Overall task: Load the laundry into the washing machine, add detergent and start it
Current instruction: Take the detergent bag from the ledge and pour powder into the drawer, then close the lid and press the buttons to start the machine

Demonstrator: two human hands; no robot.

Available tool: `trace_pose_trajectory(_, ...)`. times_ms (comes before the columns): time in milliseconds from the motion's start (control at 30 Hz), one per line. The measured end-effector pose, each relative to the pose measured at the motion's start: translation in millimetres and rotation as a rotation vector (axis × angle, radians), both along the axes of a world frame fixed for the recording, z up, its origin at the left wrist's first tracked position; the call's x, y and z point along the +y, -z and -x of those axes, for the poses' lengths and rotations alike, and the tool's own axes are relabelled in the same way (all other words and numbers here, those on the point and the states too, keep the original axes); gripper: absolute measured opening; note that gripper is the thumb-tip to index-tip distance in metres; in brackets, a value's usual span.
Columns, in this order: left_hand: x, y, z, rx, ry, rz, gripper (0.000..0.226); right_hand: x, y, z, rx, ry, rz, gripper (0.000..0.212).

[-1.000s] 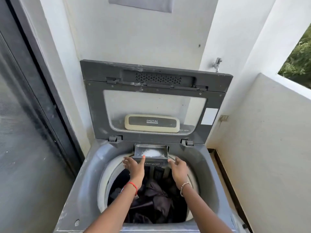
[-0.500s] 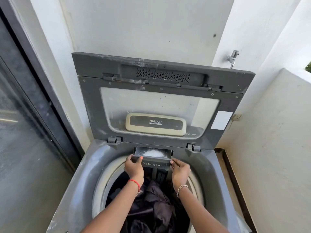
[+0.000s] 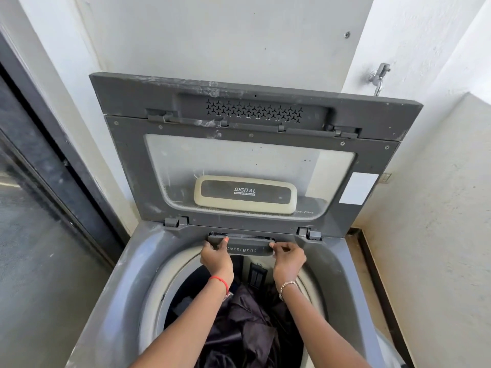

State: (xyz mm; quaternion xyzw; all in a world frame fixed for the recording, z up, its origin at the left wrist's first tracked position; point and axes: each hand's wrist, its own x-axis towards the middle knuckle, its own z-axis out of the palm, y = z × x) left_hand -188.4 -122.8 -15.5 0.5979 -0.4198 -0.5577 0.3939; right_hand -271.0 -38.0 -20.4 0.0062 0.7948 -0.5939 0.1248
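A grey top-loading washing machine stands below me with its lid raised upright against the wall. Dark laundry lies in the drum. At the back rim of the opening, the grey drawer marked "Detergent" is almost fully in; no powder shows. My left hand holds the drawer's left end, thumb on its top edge. My right hand holds its right end with fingertips on the front corner.
A dark-framed glass door runs along the left. A metal tap sticks out of the white wall behind the machine at the right. A low pale wall closes in the right side, with a narrow floor strip beside the machine.
The detergent drawer, earlier pulled out with white powder showing, has been pushed back into the machine by both hands. My view has moved closer and slightly lower.
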Motion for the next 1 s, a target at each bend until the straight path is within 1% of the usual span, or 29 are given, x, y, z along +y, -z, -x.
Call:
trace_pose_trajectory(33,0,-1,2,-0.002,-0.02,-0.003,0.013,-1,0,1,-0.007,0.004,-0.001,0.032)
trace_pose_trajectory(100,0,-2,6,0.006,-0.045,-0.022,0.021,-2,-1,4,-0.018,0.017,0.002,0.03)
trace_pose_trajectory(167,0,-4,12,0.021,-0.038,-0.033,0.02,-5,-1,6,-0.027,0.016,0.001,0.025)
trace_pose_trajectory(267,0,0,17,0.017,-0.006,-0.037,0.049,-7,-1,7,-0.038,0.02,-0.008,0.027)
trace_pose_trajectory(300,0,1,18,0.029,-0.01,-0.039,0.048,-7,-1,7,-0.034,0.021,-0.016,0.026)
trace_pose_trajectory(367,1,4,21,0.071,-0.039,-0.048,0.035,-7,1,8,-0.018,0.011,-0.044,0.024)
trace_pose_trajectory(400,0,5,22,0.081,-0.054,-0.05,0.032,-6,3,8,-0.006,-0.002,-0.063,0.023)
trace_pose_trajectory(500,2,10,22,0.133,-0.075,-0.037,0.031,-5,9,8,0.006,-0.035,-0.089,0.024)
trace_pose_trajectory(567,3,8,20,0.147,-0.076,-0.046,0.024,-4,9,8,0.003,-0.05,-0.094,0.024)
trace_pose_trajectory(633,-2,8,18,0.105,-0.027,-0.072,0.019,-2,6,8,0.018,-0.082,-0.12,0.022)
trace_pose_trajectory(733,-12,4,12,0.014,0.072,-0.117,0.025,0,-1,9,0.017,-0.127,-0.138,0.025)
trace_pose_trajectory(800,-18,5,9,-0.055,0.15,-0.158,0.042,1,-7,11,0.011,-0.14,-0.159,0.033)
trace_pose_trajectory(900,-15,-7,5,-0.086,0.261,-0.179,0.062,1,-15,12,0.009,-0.185,-0.197,0.043)
trace_pose_trajectory(933,-13,-12,4,-0.109,0.281,-0.162,0.073,1,-17,12,0.01,-0.203,-0.201,0.043)
trace_pose_trajectory(1000,-5,-29,1,-0.142,0.284,-0.073,0.091,0,-23,11,0.021,-0.245,-0.192,0.036)
